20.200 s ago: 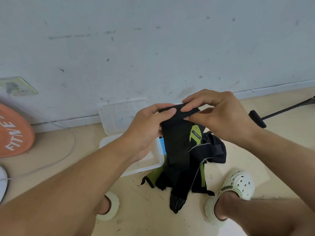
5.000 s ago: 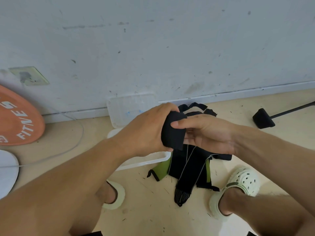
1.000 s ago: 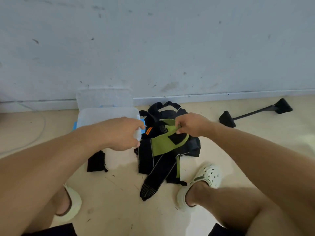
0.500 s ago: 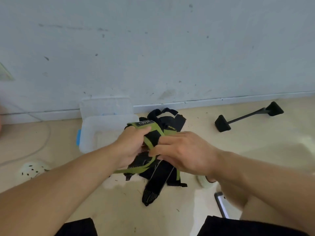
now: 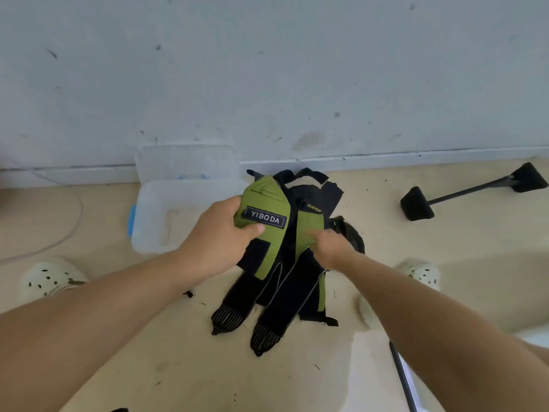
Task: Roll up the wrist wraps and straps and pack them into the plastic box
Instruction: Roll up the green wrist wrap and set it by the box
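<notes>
Head view: the person crouches over a heap of black and green lifting straps (image 5: 292, 263) on the floor by the wall. The left hand (image 5: 218, 242) grips the padded green end of one strap (image 5: 263, 215), thumb across its "YIBODA" label, lifting it off the heap, probably to free a single piece for rolling. The right hand (image 5: 329, 246) reaches down to a second green strap (image 5: 309, 230), fingers on the cloth; whether they pinch it or merely press it flat cannot be told. The clear plastic box (image 5: 166, 215) stands open just left of the heap, its lid (image 5: 184, 162) leaning against the wall, within easy reach for packing. A black-footed bar (image 5: 469, 193) lies well apart to the right. A pale clog (image 5: 50, 278) flanks each side.
</notes>
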Demonstrator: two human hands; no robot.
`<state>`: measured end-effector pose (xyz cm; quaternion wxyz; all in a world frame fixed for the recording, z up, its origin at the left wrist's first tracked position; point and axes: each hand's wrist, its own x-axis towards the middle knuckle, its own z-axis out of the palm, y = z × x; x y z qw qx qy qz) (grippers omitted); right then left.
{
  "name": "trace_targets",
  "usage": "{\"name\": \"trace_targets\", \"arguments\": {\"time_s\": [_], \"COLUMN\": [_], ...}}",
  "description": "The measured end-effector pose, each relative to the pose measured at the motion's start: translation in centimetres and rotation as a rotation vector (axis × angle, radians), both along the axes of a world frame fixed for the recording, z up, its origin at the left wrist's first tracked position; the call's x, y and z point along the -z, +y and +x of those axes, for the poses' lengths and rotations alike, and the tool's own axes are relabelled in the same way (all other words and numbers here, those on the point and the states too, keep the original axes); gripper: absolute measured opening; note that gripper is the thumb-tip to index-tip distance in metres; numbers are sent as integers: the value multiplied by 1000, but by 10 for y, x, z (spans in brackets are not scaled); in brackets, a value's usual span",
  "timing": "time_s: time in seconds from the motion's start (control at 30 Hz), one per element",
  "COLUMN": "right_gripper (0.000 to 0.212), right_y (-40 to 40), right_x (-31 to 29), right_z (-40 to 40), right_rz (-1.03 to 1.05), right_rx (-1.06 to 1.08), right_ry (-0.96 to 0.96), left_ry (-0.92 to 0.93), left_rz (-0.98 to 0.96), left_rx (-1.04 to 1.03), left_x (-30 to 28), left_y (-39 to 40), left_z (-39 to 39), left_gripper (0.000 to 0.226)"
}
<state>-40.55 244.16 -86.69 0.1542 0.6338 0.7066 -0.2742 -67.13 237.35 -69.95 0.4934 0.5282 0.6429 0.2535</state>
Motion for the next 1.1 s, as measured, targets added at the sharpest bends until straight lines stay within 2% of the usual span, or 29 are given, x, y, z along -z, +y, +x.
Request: {"name": "trace_targets", "arguments": {"time_s": [0.13, 0.23, 0.33, 0.4, 0.47, 0.57, 0.7, 0.87, 1.0, 1.03, 1.1], "right_gripper": [39, 36, 48, 70, 82, 79, 64, 38, 29, 31, 48], "right_y": [0, 1, 12, 23, 32, 34, 31, 10, -1, 0, 0], "right_x": [39, 58, 76, 86, 94, 99, 93, 62, 20, 3, -40], "right_z": [7, 20, 24, 18, 11, 5, 2, -7, -3, -3, -4], "right_rz": [-125, -17, 80, -23, -69, -3, 5, 118, 57, 53, 58], "right_rx": [-17, 85, 367, 590, 788, 992, 879, 794, 706, 670, 613], "right_ry": [-70, -140, -61, 96, 232, 314, 283, 444, 537, 536, 512], "left_ry": [52, 67, 50, 58, 69, 81, 32, -19, -23, -32, -50], "left_rz": [-25, -73, -110, -117, -120, -116, -116, -79, -86, -97, -131], "left_rx": [30, 16, 25, 21, 15, 20, 17, -5, 7, 0, -16], "left_x": [10, 14, 19, 21, 23, 22, 17, 4, -9, -12, -19], "left_y": [9, 14, 17, 18, 19, 19, 19, 15, 7, 5, 1], "left_z": [2, 4, 6, 6, 6, 3, -1, -5, -10, -12, -15], "left_gripper": [18, 18, 19, 19, 18, 18, 20, 20, 20, 20, 21]}}
